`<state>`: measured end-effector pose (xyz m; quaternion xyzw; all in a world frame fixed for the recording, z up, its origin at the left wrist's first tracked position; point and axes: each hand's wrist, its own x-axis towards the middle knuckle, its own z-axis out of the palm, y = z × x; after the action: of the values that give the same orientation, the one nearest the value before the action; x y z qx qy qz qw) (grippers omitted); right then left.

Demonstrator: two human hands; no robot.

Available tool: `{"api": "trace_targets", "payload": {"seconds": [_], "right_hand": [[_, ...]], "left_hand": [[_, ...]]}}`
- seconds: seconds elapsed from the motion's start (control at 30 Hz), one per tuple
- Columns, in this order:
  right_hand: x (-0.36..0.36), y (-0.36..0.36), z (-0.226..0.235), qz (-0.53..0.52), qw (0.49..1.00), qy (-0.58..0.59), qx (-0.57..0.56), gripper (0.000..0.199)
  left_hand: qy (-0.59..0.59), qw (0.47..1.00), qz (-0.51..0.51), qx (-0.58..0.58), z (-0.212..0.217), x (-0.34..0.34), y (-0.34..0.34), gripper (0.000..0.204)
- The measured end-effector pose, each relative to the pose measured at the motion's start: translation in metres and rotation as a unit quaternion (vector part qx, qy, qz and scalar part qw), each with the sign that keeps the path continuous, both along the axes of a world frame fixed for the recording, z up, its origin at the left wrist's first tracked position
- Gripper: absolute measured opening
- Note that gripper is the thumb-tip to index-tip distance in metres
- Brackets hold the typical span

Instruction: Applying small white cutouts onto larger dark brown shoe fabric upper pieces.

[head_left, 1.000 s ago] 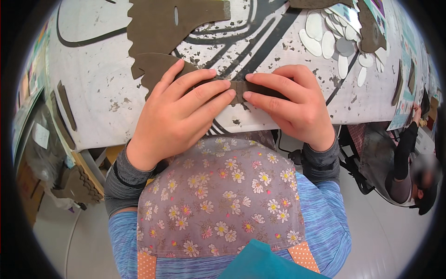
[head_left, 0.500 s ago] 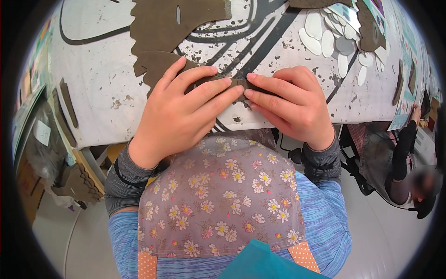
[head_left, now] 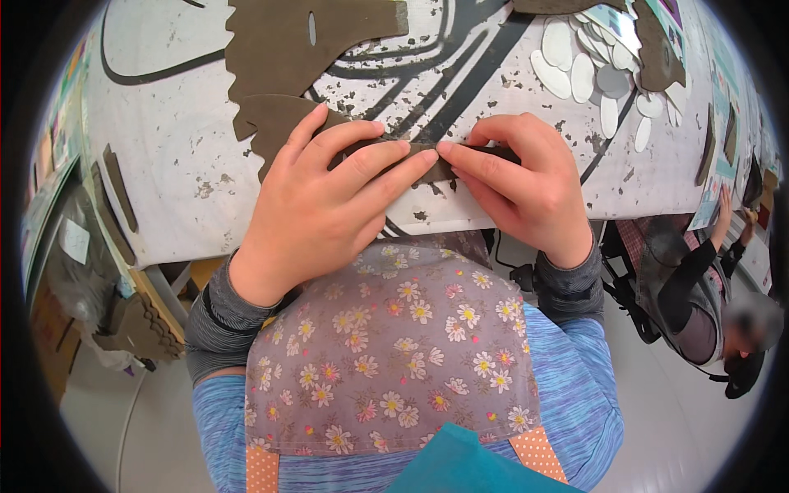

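Fingers of the left hand are spread, their tips resting along a curved brown piece that lies flat near the table's near edge; the thumb is out of sight. The spread seems meant to pin the piece across its length, so that its narrow right-hand end cannot slide. At that end the right hand bends its fingers inward, one tip just beside the left hand's nearest fingertip. Whether it pinches the brown material or only presses on it, one cannot tell. Meeting there probably lets one hand brace what the other works on.

Beyond the left hand, a larger scalloped brown sheet with a slit lies on the table, apparently set far enough back to leave the hands room. White ovals sit heaped at far right, perhaps to be within reach yet apart from the brown piece. Farther right, a co-worker reaches toward the table's right side.
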<state>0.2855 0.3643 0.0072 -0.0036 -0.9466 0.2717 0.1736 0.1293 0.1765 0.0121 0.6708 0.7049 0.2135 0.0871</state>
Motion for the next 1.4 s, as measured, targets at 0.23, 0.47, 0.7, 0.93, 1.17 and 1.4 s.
{"api": "trace_targets", "payload": {"seconds": [0.23,0.47,0.7,0.93,1.17,1.4], "right_hand": [[-0.001,0.001,0.004,-0.001,1.0,-0.013,-0.015,0.029],[0.006,0.004,0.001,-0.12,0.984,0.022,-0.129,0.031],[0.009,-0.006,0.005,-0.244,0.962,-0.042,-0.116,0.023],[0.013,0.005,-0.002,-0.323,0.858,0.329,-0.225,0.016],[0.015,-0.021,0.007,-0.056,0.994,0.068,0.064,0.032],[0.02,-0.029,0.01,0.038,0.996,-0.027,0.076,0.029]], "left_hand": [[0.014,1.0,-0.003,0.011,-0.004,0.001,0.0,0.045],[-0.009,0.999,-0.042,0.012,-0.001,-0.006,-0.001,0.039],[-0.231,0.959,0.062,0.153,-0.014,-0.013,-0.005,0.037],[-0.373,0.797,0.261,0.397,-0.022,-0.031,-0.022,0.023],[0.001,0.994,0.004,0.112,0.001,-0.002,-0.01,0.025],[-0.022,0.994,0.026,0.1,0.001,0.002,-0.013,0.023]]}}
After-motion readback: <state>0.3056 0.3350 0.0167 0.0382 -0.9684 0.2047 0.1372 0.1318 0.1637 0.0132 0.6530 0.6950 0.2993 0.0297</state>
